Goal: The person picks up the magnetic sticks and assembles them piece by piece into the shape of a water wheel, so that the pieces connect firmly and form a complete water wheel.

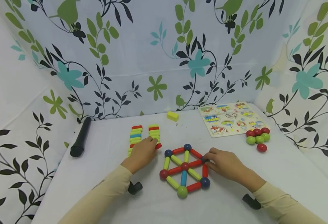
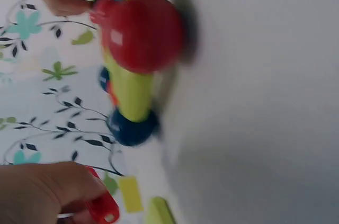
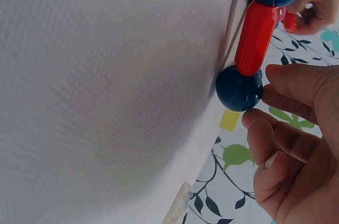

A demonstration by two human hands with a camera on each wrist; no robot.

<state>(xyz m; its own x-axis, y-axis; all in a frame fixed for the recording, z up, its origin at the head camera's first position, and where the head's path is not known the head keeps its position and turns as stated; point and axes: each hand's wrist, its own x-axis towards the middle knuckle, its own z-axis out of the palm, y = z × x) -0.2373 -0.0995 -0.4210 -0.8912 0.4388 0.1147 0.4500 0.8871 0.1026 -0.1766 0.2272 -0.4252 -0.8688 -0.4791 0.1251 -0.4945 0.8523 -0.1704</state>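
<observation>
While the left hand [image 1: 143, 153] pinches a red plastic rod [image 2: 105, 208], the right hand [image 1: 226, 164] grips a glossy navy ball [image 3: 235, 90] on that multicoloured ball-and-rod hexagon [image 1: 185, 166]!

A small curtained-off play space is suggested, though whether it is set up in a home or elsewhere cannot be told. The white-covered tabletop [image 1: 222, 207] is enclosed on three sides by leaf-and-bird-printed fabric [image 1: 141, 43], and is laid with toys: a ball-and-rod construction [image 1: 185, 166], loose coloured rods [image 1: 136, 136], a picture board [image 1: 231, 119].
</observation>
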